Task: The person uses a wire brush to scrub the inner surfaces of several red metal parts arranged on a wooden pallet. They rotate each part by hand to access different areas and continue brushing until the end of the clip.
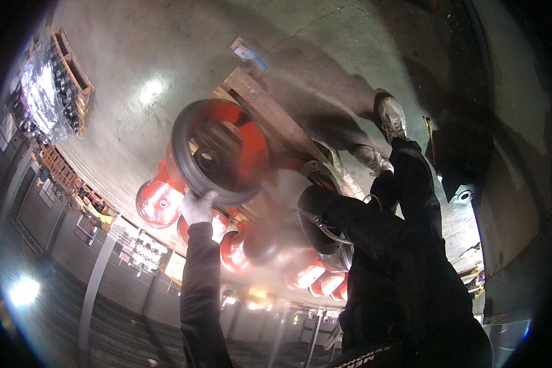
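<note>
A large round metal casting (254,144) with a red inside and a wide dark grey rim stands tilted over a wooden pallet. My left hand (196,208), in a pale glove, grips its near rim, thumb against the edge. On the casting's right side is my right hand (287,187), also gloved; it is smeared by haze or motion, so its fingers do not show. A thin hose or cable (332,235) loops beneath my right forearm. Just below that forearm sits another dark ring-shaped casting (318,233), partly hidden.
Several red round castings (161,202) stand along the left and below. The pallet's long wooden board (270,110) runs past my shoes (391,116). A small printed packet (249,54) lies on the concrete floor. Plastic-wrapped goods (43,92) on a pallet are at far left.
</note>
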Demonstrator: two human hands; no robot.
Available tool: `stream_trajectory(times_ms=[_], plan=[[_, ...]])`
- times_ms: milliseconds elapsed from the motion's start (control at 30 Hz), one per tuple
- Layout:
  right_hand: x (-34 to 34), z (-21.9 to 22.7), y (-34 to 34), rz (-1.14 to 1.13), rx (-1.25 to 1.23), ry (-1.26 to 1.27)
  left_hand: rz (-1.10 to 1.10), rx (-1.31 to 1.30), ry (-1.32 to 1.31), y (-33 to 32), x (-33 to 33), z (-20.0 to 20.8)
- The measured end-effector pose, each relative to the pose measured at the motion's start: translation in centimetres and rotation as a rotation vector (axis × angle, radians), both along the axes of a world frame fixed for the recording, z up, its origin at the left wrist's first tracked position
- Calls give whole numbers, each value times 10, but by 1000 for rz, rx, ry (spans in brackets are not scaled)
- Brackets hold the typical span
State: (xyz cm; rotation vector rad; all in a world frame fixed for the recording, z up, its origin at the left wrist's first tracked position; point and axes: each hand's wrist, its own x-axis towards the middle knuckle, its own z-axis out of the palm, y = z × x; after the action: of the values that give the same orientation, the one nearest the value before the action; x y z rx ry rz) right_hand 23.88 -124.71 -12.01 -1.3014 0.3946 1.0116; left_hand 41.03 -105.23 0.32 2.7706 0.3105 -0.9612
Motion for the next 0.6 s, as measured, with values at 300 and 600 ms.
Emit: stream_trajectory(times_ms=[300,600], plan=[[0,7,-7,-189,64,4,-37,77,24,-12,3,5],[-1,-1,6,-236,-156,-22,-13,32,-15,-22,1,9]])
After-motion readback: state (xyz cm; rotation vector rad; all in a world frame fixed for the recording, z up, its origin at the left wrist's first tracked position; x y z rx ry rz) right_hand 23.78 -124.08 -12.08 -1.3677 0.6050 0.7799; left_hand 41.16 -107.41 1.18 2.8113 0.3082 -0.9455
